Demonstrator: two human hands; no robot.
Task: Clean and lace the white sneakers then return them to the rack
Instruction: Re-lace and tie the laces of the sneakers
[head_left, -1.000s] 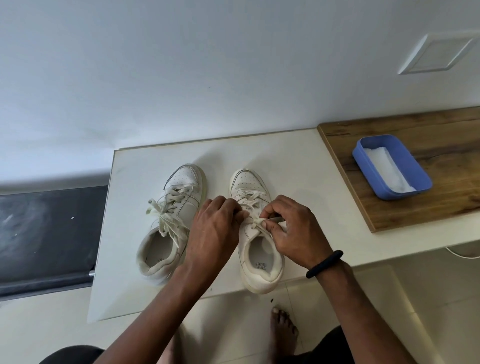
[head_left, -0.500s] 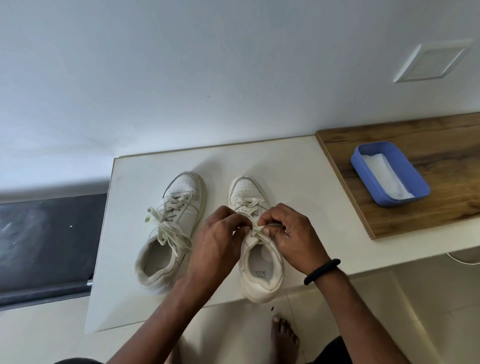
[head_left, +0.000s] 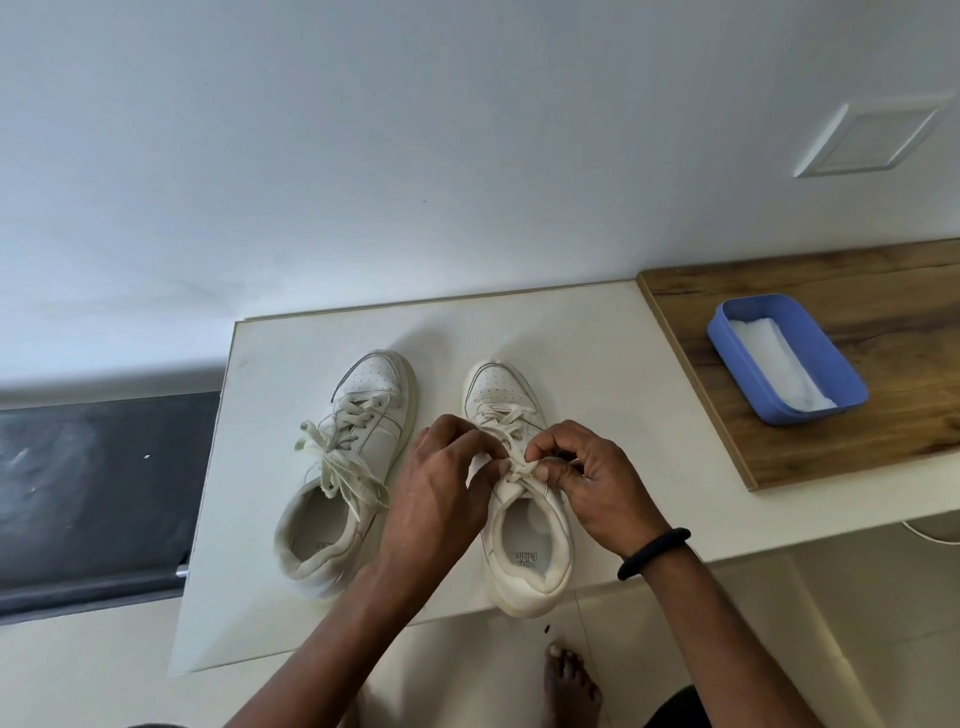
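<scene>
From the head camera, a pale cream worktop (head_left: 597, 332) runs along a plain white wall (head_left: 363, 156), its near edge hanging over a light tiled floor (head_left: 857, 623). Two white sneakers stand side by side on it, toes toward the wall. The left sneaker (head_left: 345, 467) has its laces lying loose across the tongue. The right sneaker (head_left: 519, 530) sits close to the near edge, heel almost at the lip. The left hand (head_left: 441, 499) and the right hand (head_left: 597, 483) meet over its upper eyelets, the fingers of each closed in a pinch on the lace (head_left: 519, 465) just above the shoe's opening. A black band (head_left: 654, 553) circles the right wrist. To the right a wood-grain board (head_left: 857, 452) lies on the worktop, carrying a blue tray (head_left: 727, 343) with a white cloth (head_left: 774, 364) inside. A square white wall plate (head_left: 872, 135) is set in the wall at far right. Left of the worktop lies a dark, lower surface (head_left: 93, 488). A bare foot (head_left: 569, 686) rests on the floor below.
</scene>
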